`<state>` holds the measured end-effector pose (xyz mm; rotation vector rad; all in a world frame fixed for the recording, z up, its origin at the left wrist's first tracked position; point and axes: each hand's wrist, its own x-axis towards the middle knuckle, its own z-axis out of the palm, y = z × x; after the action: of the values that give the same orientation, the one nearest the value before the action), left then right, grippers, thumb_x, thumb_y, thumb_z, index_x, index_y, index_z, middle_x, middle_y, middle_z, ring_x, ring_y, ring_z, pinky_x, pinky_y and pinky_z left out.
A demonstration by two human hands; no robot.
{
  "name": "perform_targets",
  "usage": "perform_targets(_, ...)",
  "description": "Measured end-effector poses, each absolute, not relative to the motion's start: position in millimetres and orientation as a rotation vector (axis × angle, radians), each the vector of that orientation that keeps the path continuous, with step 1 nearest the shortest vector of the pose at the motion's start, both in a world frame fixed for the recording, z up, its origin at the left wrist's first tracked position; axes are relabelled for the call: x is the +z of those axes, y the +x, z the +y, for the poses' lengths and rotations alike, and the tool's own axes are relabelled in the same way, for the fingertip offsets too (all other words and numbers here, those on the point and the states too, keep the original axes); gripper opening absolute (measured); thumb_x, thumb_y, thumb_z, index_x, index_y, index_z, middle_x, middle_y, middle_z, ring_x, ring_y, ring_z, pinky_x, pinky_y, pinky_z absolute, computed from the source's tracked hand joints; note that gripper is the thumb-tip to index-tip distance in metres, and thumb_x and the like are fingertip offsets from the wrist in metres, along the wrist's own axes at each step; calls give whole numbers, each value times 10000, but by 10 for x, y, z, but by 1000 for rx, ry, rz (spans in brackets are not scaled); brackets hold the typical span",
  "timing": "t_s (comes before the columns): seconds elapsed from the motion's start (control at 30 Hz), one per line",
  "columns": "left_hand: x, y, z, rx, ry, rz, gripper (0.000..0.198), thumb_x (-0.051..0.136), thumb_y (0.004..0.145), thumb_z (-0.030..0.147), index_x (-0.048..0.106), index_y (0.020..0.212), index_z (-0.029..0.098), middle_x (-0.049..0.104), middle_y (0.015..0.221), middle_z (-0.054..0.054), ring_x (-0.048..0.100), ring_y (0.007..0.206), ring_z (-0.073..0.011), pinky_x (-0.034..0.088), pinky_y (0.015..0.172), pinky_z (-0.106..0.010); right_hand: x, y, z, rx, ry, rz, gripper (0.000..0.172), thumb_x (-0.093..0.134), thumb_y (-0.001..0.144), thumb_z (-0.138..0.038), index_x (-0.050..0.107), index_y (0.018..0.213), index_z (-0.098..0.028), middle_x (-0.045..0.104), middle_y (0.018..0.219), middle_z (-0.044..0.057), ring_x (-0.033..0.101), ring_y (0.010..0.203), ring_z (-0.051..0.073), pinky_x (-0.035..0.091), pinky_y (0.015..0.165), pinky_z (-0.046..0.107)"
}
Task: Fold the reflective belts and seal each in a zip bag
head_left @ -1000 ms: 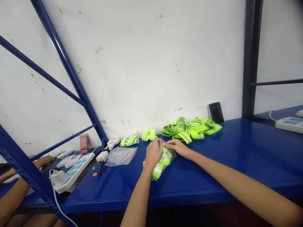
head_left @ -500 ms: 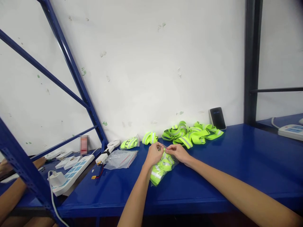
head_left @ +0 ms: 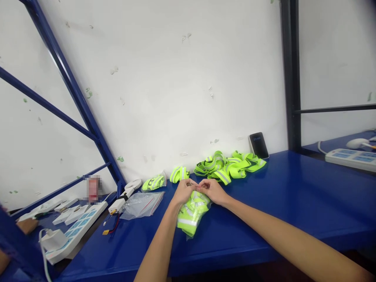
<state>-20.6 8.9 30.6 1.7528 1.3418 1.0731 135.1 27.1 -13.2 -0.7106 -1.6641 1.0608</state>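
A clear zip bag [head_left: 193,213] with folded yellow-green reflective straps inside hangs tilted between my hands, over the blue table [head_left: 258,219]. My left hand [head_left: 184,191] pinches the bag's top edge from the left. From the right, my right hand [head_left: 214,190] pinches the same edge, its fingertips close to the left ones. Part of the reddish seal line shows between the fingers; the rest is hidden. Behind my hands lie a rolled reflective strap [head_left: 179,174] and a loose heap of reflective straps [head_left: 232,166].
Left of my hands are a packed bag of straps [head_left: 154,182], flat clear bags [head_left: 143,205], a small white fan [head_left: 125,197] with wires, and a power strip [head_left: 78,231]. A phone-like device [head_left: 259,145] leans at the wall. A blue frame post [head_left: 67,86] rises at left.
The view has shifted, so the scene sits further left. My fingertips have drawn together along the bag's top edge. The other person's arm at far left has mostly left the view.
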Motion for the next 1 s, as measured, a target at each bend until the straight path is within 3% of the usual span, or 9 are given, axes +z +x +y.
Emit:
perform_targets(0.13,296,-253,73,1062,1666,1302,178,638,640,227,669,781,123,660,719,-34,595,690,-150,450,655,-244,-147,1355,275,1061,-699,-1669,299,679,728,-459,658,758,-162,644,689,30,540,619,158,397,593,269)
perform_targets(0.37,217,-363,82,1146,1716,1202,276,574,788,381,663,780,120,688,823,-67,617,764,-170,462,705,-263,-160,1365,281,1121,-688,-1631,307,657,745,-453,678,776,-148,647,699,31,550,638,162,401,611,274)
perform_targets(0.67,234,-197,-30,1208,2128,1474,224,473,858,299,620,770,155,637,735,-13,547,675,-136,374,647,-248,-228,1356,342,1230,-660,-1557,321,722,672,-447,667,772,-147,644,706,21,553,656,158,411,653,278)
perform_targets(1.0,235,-179,-43,1159,2196,1503,261,395,913,316,514,727,175,522,668,28,467,638,-120,306,617,-244,-193,1354,289,1158,-678,-1587,222,667,716,-377,629,736,-159,588,691,-1,515,658,148,388,648,271)
